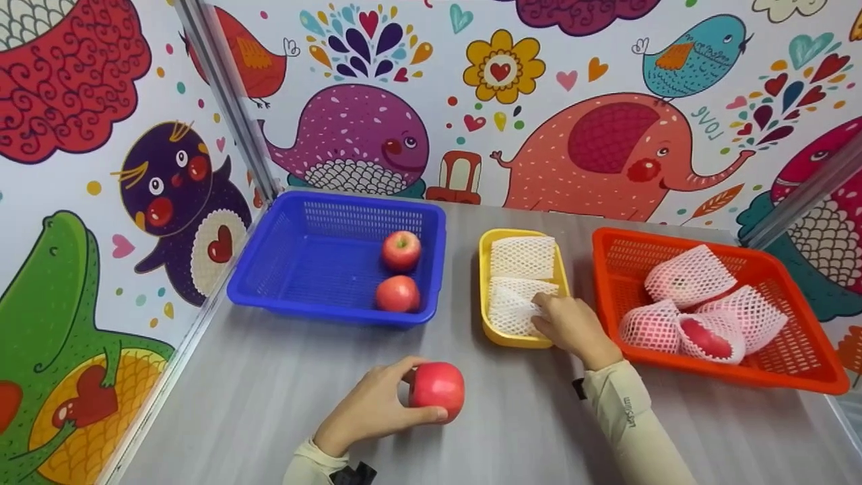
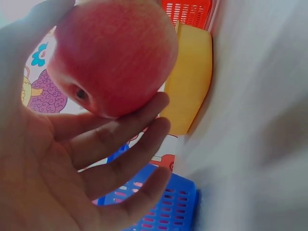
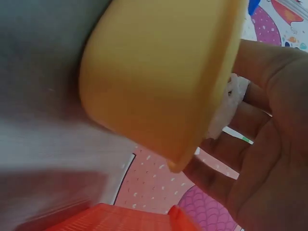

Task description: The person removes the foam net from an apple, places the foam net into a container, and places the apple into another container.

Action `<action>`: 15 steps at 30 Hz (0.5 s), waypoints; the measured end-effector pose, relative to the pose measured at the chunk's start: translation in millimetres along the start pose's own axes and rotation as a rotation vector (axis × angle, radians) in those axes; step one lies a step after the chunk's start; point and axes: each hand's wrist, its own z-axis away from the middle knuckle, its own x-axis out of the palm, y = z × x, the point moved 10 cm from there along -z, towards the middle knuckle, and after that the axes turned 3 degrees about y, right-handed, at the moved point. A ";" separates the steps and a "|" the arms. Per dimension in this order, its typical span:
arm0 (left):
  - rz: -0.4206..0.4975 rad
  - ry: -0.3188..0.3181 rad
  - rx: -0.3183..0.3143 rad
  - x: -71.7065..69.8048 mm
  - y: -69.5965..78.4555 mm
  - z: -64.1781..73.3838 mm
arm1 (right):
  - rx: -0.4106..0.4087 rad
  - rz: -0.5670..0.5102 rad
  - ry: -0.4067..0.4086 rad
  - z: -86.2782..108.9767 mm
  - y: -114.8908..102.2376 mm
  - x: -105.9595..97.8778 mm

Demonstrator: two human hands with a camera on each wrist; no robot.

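Observation:
My left hand [image 1: 380, 404] grips a red apple [image 1: 438, 392] between thumb and fingers, above the table in front. In the left wrist view the apple [image 2: 115, 55] shows a dark hollow at one end. My right hand [image 1: 572, 327] reaches over the right rim of a yellow basket [image 1: 517, 341], its thumb and index finger apart at a white foam net sleeve [image 1: 515, 313]. Another foam net sleeve [image 1: 522, 256] lies farther back in that basket. In the right wrist view the yellow basket's wall [image 3: 154, 77] hides the fingertips of the right hand [image 3: 269, 130].
To the left stands a blue basket [image 1: 337, 314] with two bare apples [image 1: 397, 294] along its right side. An orange-red basket [image 1: 801, 296] on the right holds several apples in foam nets [image 1: 690, 276]. Printed wall panels [image 1: 579, 40] stand behind and at the left.

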 end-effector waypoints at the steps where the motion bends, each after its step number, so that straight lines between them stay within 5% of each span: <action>1: 0.000 -0.003 -0.005 0.0 -0.6 0.0 | 0.003 -0.005 -0.004 1.4 0.6 -1.0; 15: -0.006 0.005 0.000 -1.8 2.3 -2.1 | 0.010 -0.030 0.097 28.4 -16.9 -71.1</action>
